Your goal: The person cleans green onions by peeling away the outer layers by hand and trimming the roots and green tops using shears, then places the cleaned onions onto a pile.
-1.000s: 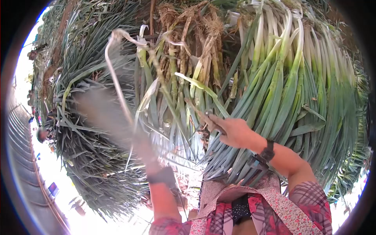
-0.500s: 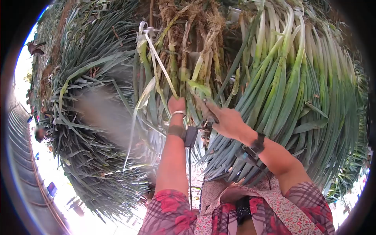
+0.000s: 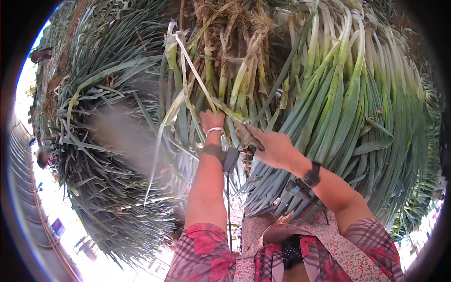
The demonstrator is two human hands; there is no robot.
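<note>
My left hand (image 3: 212, 121), with a pale band at the wrist, is closed around a green onion stalk (image 3: 211, 101) in the middle of the pile. Close by on the right, my right hand (image 3: 277, 149) grips a flat, grey-brown, dirt-smeared tool (image 3: 248, 136) with its index finger stretched along it. Whether it is a knife I cannot make out. A yellowish-green strip of stalk (image 3: 229, 111) slants from my left hand to the tip of that tool. Uncleaned green onions (image 3: 239, 89) with brown roots lie just beyond both hands.
At the right, a big heap of cleaned green onions (image 3: 336, 89) shows white stems and long leaves. Dark green leaves (image 3: 112, 188) pile up at the left, partly blurred. A loose pale peeled strip (image 3: 188, 61) hangs near my left hand. A ribbed grey surface (image 3: 33, 192) runs along the far left.
The right hand and its tool have shifted slightly. A yellowish-green strip now slants between my hands, where a bright green piece stood above the tool before. My left hand stays near the same spot.
</note>
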